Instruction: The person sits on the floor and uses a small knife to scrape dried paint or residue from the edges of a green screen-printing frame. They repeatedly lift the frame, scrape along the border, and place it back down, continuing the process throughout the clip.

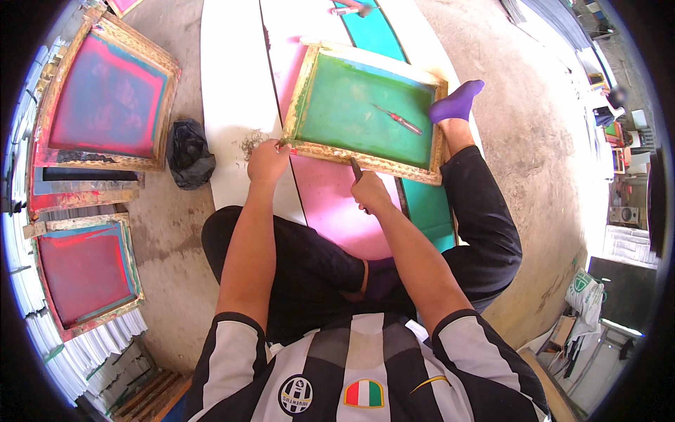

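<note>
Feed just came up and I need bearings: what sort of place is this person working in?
Likely a screen-printing workshop: a wooden frame with green mesh under both hands, more ink-stained frames leaning at the left, bare concrete floor.

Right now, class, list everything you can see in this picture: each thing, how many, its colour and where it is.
green frame: 1, green mesh, wood rim, on the boards ahead
screwdriver: 1, red handle, lying on the green mesh
tool: 1, dark, at the frame's near edge
boards: several, white, pink and teal, flat on the floor
red frames: 2, red and blue mesh, at left
bag: 1, black, on the floor at left
sock: 1, purple, at the frame's right corner
left hand: 1, on the frame's near left corner
right hand: 1, gripping the tool
</note>
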`<move>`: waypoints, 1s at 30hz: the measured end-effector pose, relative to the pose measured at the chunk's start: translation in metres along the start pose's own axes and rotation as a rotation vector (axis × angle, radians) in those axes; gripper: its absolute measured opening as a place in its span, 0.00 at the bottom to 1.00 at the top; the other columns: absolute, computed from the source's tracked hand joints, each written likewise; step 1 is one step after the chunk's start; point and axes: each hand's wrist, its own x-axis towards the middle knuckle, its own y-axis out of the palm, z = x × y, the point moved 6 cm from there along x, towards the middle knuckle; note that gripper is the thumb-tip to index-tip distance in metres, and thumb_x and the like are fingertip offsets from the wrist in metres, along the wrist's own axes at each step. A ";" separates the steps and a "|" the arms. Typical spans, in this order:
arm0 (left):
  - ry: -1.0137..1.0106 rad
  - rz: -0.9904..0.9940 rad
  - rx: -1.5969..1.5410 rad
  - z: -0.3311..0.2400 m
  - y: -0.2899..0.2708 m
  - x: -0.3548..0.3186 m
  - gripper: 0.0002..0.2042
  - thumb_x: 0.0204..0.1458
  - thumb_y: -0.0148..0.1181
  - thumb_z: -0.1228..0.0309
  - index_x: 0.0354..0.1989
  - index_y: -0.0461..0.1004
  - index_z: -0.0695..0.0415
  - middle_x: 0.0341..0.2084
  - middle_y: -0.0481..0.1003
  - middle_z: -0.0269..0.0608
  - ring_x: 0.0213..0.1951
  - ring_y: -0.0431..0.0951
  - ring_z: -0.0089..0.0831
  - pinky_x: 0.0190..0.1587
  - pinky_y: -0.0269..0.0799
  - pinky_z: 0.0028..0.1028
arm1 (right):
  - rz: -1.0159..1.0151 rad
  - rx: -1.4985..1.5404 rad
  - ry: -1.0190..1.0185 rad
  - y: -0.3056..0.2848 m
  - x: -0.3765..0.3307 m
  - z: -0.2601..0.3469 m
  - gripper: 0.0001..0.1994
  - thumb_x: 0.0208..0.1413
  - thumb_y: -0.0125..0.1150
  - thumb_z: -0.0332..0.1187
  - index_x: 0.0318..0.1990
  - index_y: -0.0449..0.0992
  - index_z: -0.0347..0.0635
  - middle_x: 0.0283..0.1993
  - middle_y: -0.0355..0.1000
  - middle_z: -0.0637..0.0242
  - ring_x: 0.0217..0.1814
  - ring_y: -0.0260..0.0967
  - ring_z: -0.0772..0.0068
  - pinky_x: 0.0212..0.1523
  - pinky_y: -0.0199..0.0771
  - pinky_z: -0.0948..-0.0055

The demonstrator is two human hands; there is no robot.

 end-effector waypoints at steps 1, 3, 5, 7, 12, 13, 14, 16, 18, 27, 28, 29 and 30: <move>-0.001 0.049 -0.002 -0.006 0.001 -0.001 0.22 0.55 0.62 0.52 0.49 0.82 0.56 0.40 0.82 0.52 0.45 0.82 0.49 0.49 0.76 0.43 | -0.004 -0.013 0.009 0.000 0.001 -0.002 0.12 0.57 0.48 0.28 0.39 0.75 0.27 0.25 0.77 0.49 0.21 0.77 0.60 0.20 0.77 0.60; -0.004 0.068 0.012 -0.010 0.000 -0.002 0.22 0.55 0.61 0.52 0.49 0.82 0.57 0.39 0.82 0.53 0.45 0.82 0.50 0.48 0.76 0.43 | -0.019 -0.018 0.020 0.002 0.002 -0.004 0.12 0.57 0.48 0.28 0.40 0.76 0.29 0.25 0.77 0.50 0.21 0.77 0.60 0.21 0.77 0.60; -0.005 0.078 0.014 -0.010 0.001 -0.002 0.22 0.56 0.61 0.52 0.49 0.82 0.58 0.39 0.82 0.53 0.44 0.82 0.51 0.48 0.76 0.43 | -0.042 -0.001 0.026 0.004 0.000 -0.004 0.13 0.57 0.48 0.29 0.41 0.76 0.31 0.25 0.77 0.52 0.22 0.78 0.60 0.21 0.77 0.60; 0.003 0.082 0.006 -0.009 0.001 0.000 0.22 0.56 0.61 0.52 0.49 0.82 0.58 0.39 0.82 0.54 0.44 0.82 0.51 0.47 0.75 0.43 | -0.063 0.009 -0.004 0.008 0.007 -0.011 0.12 0.57 0.48 0.30 0.41 0.76 0.32 0.25 0.77 0.52 0.21 0.77 0.60 0.20 0.77 0.61; 0.015 0.066 0.000 -0.008 0.001 0.000 0.21 0.55 0.62 0.54 0.47 0.82 0.58 0.40 0.82 0.52 0.45 0.82 0.50 0.47 0.75 0.44 | 0.020 0.320 -0.069 0.025 0.016 -0.022 0.07 0.55 0.53 0.29 0.36 0.74 0.34 0.25 0.76 0.54 0.19 0.74 0.64 0.18 0.75 0.64; 0.037 0.054 -0.010 -0.010 0.002 -0.001 0.20 0.55 0.62 0.54 0.47 0.82 0.57 0.40 0.82 0.50 0.45 0.82 0.50 0.47 0.76 0.44 | 0.030 0.402 -0.120 0.033 0.028 -0.035 0.06 0.54 0.54 0.28 0.35 0.73 0.35 0.24 0.75 0.56 0.18 0.73 0.65 0.17 0.74 0.64; 0.047 0.020 -0.004 -0.008 0.001 -0.004 0.20 0.55 0.62 0.54 0.47 0.82 0.57 0.40 0.82 0.50 0.45 0.82 0.50 0.47 0.76 0.44 | 0.048 0.484 -0.172 0.039 0.034 -0.042 0.05 0.53 0.55 0.27 0.35 0.73 0.35 0.24 0.74 0.57 0.17 0.72 0.66 0.17 0.73 0.65; 0.067 -0.054 -0.001 -0.003 0.001 -0.006 0.19 0.55 0.62 0.55 0.47 0.82 0.56 0.42 0.82 0.50 0.45 0.82 0.49 0.47 0.76 0.44 | 0.053 0.599 -0.203 0.040 0.030 -0.041 0.04 0.52 0.56 0.25 0.34 0.72 0.35 0.22 0.73 0.59 0.16 0.71 0.68 0.16 0.72 0.66; 0.166 -0.176 0.065 -0.010 -0.001 -0.010 0.18 0.53 0.65 0.58 0.49 0.82 0.54 0.44 0.82 0.49 0.46 0.81 0.48 0.48 0.77 0.42 | 0.067 0.659 -0.221 0.039 0.021 -0.040 0.04 0.51 0.57 0.24 0.34 0.72 0.35 0.21 0.71 0.61 0.16 0.70 0.69 0.15 0.71 0.67; 0.838 0.164 -0.004 -0.081 0.025 -0.072 0.10 0.49 0.66 0.66 0.39 0.84 0.52 0.34 0.82 0.42 0.38 0.81 0.45 0.41 0.77 0.42 | 0.255 0.536 -0.304 0.054 -0.023 -0.012 0.13 0.53 0.58 0.26 0.45 0.75 0.30 0.24 0.74 0.59 0.19 0.73 0.68 0.20 0.74 0.68; 0.818 0.189 0.042 -0.078 0.032 -0.070 0.08 0.49 0.66 0.67 0.37 0.84 0.52 0.32 0.82 0.42 0.37 0.81 0.45 0.40 0.77 0.42 | 0.271 0.526 -0.299 0.057 -0.025 -0.009 0.13 0.53 0.58 0.25 0.46 0.74 0.30 0.25 0.74 0.58 0.19 0.74 0.68 0.21 0.74 0.68; 0.797 0.215 0.087 -0.074 0.035 -0.068 0.07 0.49 0.65 0.67 0.35 0.84 0.52 0.31 0.81 0.42 0.36 0.81 0.46 0.39 0.77 0.42 | 0.287 0.515 -0.295 0.059 -0.026 -0.006 0.13 0.54 0.58 0.25 0.47 0.74 0.30 0.25 0.74 0.58 0.20 0.74 0.68 0.22 0.75 0.68; 0.814 0.207 0.115 -0.074 0.035 -0.067 0.07 0.49 0.65 0.67 0.34 0.84 0.53 0.30 0.81 0.42 0.36 0.81 0.46 0.39 0.77 0.43 | 0.296 0.503 -0.289 0.058 -0.027 -0.005 0.14 0.55 0.58 0.25 0.49 0.74 0.30 0.26 0.75 0.57 0.21 0.74 0.67 0.22 0.75 0.68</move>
